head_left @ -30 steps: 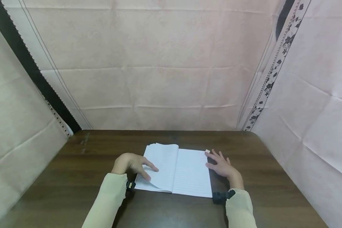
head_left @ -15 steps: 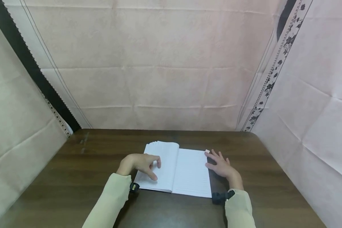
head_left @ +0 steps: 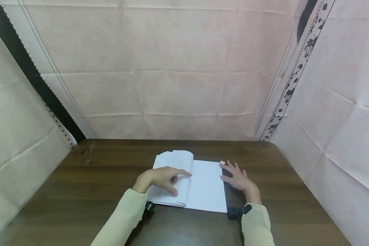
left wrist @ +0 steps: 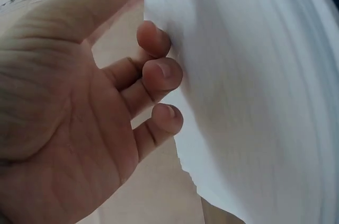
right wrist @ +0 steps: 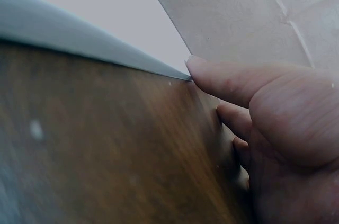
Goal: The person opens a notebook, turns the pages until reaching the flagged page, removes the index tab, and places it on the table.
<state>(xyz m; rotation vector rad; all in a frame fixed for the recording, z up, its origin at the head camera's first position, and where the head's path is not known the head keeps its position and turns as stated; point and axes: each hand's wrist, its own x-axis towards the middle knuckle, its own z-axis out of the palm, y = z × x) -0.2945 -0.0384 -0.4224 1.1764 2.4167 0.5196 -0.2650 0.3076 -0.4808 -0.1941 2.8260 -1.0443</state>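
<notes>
An open notebook (head_left: 206, 186) with ruled white pages lies on the brown table. My left hand (head_left: 163, 179) is over its left page; the index finger reaches toward the centre fold and the thumb points down the page. In the left wrist view, the other fingertips of the left hand (left wrist: 90, 97) are bent and rest against or very near the paper (left wrist: 238, 86). At the notebook's right edge, my right hand (head_left: 238, 177) lies with fingers spread. In the right wrist view, the thumb of the right hand (right wrist: 286, 113) touches the page edge (right wrist: 122, 17).
Dark brown tabletop (head_left: 95, 191) surrounds the notebook. Pale creased cloth (head_left: 178, 85) hangs behind the table and along both sides. A small white tab (head_left: 222, 162) shows at the notebook's upper right corner. Dark bands with devices sit on both wrists.
My left hand has slid rightward across the left page, its index finger now at the centre fold. The left pages bulge slightly higher near the fold. My right hand has stayed in place.
</notes>
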